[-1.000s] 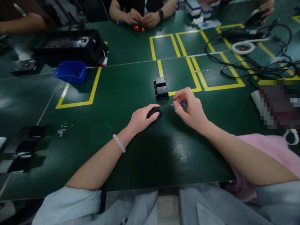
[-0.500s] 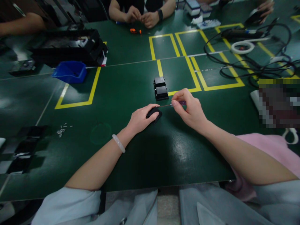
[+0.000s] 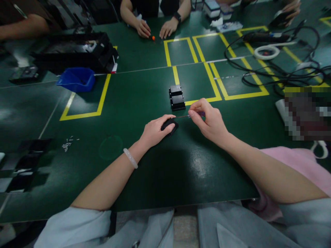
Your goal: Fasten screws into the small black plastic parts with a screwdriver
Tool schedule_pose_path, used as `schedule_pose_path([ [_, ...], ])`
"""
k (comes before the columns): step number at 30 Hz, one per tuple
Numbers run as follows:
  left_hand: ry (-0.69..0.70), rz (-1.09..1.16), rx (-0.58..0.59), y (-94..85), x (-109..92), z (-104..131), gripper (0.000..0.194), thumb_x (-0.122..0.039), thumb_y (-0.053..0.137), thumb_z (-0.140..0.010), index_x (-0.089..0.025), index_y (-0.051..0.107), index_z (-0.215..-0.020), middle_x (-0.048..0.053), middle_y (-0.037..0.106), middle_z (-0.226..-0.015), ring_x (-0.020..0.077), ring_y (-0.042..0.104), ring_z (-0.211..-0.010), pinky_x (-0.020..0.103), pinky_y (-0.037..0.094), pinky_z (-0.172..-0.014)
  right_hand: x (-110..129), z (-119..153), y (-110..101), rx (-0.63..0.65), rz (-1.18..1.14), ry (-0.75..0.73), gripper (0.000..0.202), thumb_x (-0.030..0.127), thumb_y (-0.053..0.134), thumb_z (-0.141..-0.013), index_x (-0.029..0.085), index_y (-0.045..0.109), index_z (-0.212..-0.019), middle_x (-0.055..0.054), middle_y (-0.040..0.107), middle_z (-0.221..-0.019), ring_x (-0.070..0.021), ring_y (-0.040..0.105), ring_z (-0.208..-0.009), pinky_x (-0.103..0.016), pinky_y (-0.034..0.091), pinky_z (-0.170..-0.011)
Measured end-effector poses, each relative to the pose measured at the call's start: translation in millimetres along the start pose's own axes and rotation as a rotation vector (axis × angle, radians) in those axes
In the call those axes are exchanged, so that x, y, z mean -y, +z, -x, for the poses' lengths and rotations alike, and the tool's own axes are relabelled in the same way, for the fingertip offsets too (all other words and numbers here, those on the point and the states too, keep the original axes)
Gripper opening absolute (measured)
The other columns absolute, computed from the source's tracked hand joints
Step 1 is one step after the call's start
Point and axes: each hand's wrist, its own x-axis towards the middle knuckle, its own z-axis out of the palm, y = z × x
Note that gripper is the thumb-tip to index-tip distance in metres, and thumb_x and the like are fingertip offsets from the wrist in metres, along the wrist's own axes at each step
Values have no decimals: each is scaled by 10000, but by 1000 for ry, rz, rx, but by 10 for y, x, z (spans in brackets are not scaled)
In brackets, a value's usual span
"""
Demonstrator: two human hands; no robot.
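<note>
My left hand (image 3: 157,131) is closed round a small black box (image 3: 173,128) on the green table, thumb along its near side and fingers over the far one. In my right hand (image 3: 208,119) is a screwdriver (image 3: 200,114) with a purplish handle, pinched between thumb and fingers. Its thin shaft lies nearly level and points left, the tip at the box's upper edge by my left fingertips. Just beyond my hands stand two similar black boxes (image 3: 177,100), one behind the other, with small screws showing along their sides.
Loose screws (image 3: 66,144) lie at the left, near a row of dark parts (image 3: 28,162). Further back are a blue bin (image 3: 77,79) and a long black case (image 3: 69,51). Black cables (image 3: 279,74) coil at the right. A co-worker's hands (image 3: 156,29) rest across the table.
My hands, the box and the screwdriver hold nearly the same position. Across the table, the co-worker's hands have moved apart and down, one now at the orange-handled tool.
</note>
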Motion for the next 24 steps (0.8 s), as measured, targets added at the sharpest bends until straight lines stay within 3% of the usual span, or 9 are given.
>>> schedule_pose_path([
  [5, -8, -7, -1, -10, -3, 2, 459, -506, 417, -980, -287, 584, -1347, 23, 696, -1225, 248, 665, -1036, 346, 476, -854, 7, 10, 0, -11, 20, 24, 98, 196, 551, -893, 238, 523, -977, 11, 591, -820, -148, 623, -718, -283, 473, -657],
  [12, 0, -1, -2, -2, 8, -2, 452, -505, 423, -978, -291, 586, -1342, 18, 693, -1236, 241, 663, -1045, 348, 479, -890, -3, 1, -1, 5, -3, -3, 80, 299, 548, -949, 230, 516, -923, 16, 609, -802, -133, 628, -702, -268, 458, -650],
  [19, -2, -3, -5, -3, 6, -2, 455, -507, 419, -977, -290, 589, -1338, 19, 698, -1226, 245, 663, -1048, 343, 480, -866, 8, 5, 1, -17, -1, 27, 109, 194, 559, -893, 236, 511, -981, 20, 584, -783, -142, 615, -686, -273, 461, -625],
  [24, 6, -4, 4, -11, 1, 0, 456, -503, 411, -981, -280, 584, -1339, 23, 690, -1253, 246, 663, -1055, 355, 477, -888, -8, -1, 0, -2, -16, 23, 74, 295, 553, -945, 236, 509, -938, 22, 595, -793, -133, 617, -693, -267, 458, -643],
])
